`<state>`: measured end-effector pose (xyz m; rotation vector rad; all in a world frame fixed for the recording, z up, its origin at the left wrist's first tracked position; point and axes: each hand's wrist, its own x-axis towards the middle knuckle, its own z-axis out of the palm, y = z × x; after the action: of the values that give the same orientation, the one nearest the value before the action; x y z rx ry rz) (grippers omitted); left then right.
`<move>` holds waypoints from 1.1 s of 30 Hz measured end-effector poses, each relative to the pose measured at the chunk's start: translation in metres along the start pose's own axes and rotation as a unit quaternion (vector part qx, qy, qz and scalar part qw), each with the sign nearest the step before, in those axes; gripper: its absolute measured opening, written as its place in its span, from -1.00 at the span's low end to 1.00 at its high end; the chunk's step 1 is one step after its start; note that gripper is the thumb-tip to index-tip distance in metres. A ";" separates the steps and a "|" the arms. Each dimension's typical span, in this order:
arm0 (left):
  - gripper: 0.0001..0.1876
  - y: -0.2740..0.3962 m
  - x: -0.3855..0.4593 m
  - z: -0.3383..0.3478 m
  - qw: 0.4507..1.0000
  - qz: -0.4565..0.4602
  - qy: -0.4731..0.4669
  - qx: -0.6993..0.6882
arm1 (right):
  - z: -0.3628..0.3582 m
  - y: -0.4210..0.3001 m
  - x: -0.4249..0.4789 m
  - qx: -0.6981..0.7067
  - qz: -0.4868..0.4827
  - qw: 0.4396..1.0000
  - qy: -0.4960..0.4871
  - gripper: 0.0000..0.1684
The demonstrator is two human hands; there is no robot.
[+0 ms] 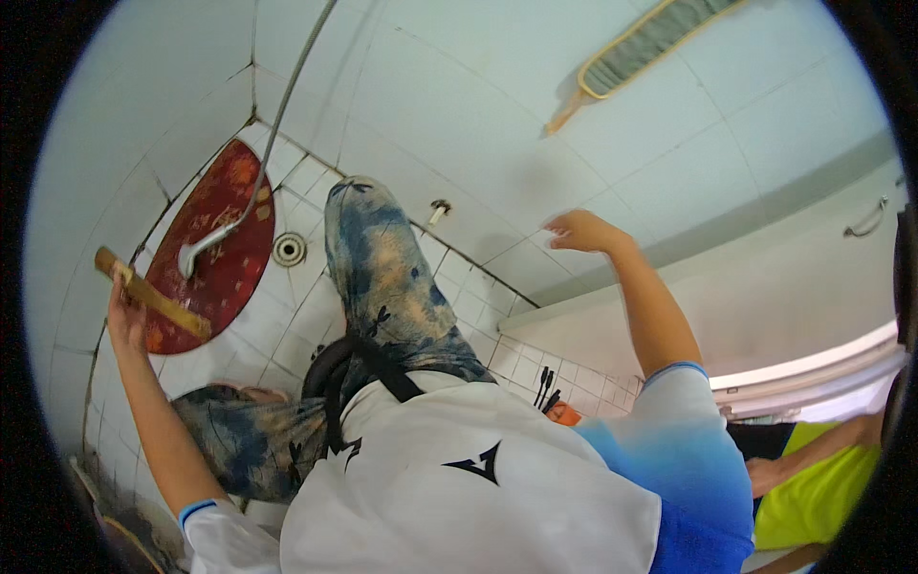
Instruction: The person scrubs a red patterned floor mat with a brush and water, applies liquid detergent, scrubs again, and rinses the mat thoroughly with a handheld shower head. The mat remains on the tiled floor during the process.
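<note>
My left hand [128, 316] grips a brown brush-like object [154, 294] with a yellowish edge; its exact kind is unclear. It extends over the lower end of a dark red half-oval mat or board [229, 287] on the white tiled floor. A white shower head [208, 247] on a grey metal hose [290, 90] appears over that red piece. My right hand [579, 231] is raised near the tiled wall, fingers slightly curled, holding nothing visible. Above it, a long-handled back scrubber [631, 57] with a grey-green pad and yellow rim is against the wall.
A round floor drain [289, 250] lies beside the red piece. A small pipe fitting [439, 211] projects at the wall's base. A pale door [688, 273] with a metal handle stands at right. Beyond it is another person's arm [810, 452] and yellow-green clothing. Dark cables and an orange object [563, 413] lie low.
</note>
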<state>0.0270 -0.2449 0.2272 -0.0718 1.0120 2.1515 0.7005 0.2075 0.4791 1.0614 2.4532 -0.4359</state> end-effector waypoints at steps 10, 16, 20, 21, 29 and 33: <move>-0.71 -0.012 -0.015 0.027 0.996 0.035 0.055 0.057 | -0.056 -0.010 -0.073 0.337 0.131 0.930 0.062 -0.17; -0.61 -0.008 -0.009 0.027 0.994 0.064 0.061 0.067 | -0.008 0.017 -0.052 0.056 0.284 0.939 -0.184 -0.19; -0.59 0.005 -0.008 0.010 0.995 0.050 0.030 0.083 | -0.003 0.037 -0.034 0.041 0.221 0.947 -0.229 -0.27; -0.59 -0.006 -0.007 0.021 0.997 0.016 0.036 0.062 | -0.008 0.033 -0.038 0.067 0.220 0.946 -0.229 -0.29; -0.50 0.009 0.015 0.005 0.990 0.034 0.079 0.111 | -0.014 0.011 -0.061 0.123 0.160 0.953 -0.226 -0.14; -0.52 -0.021 0.012 0.039 0.987 0.050 0.080 0.132 | 0.079 0.046 -0.051 0.058 0.134 0.972 -0.184 -0.15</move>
<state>0.0414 -0.2024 0.2360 -0.0689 1.4135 2.1071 0.7867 0.1720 0.4314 1.2174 1.9486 -0.6303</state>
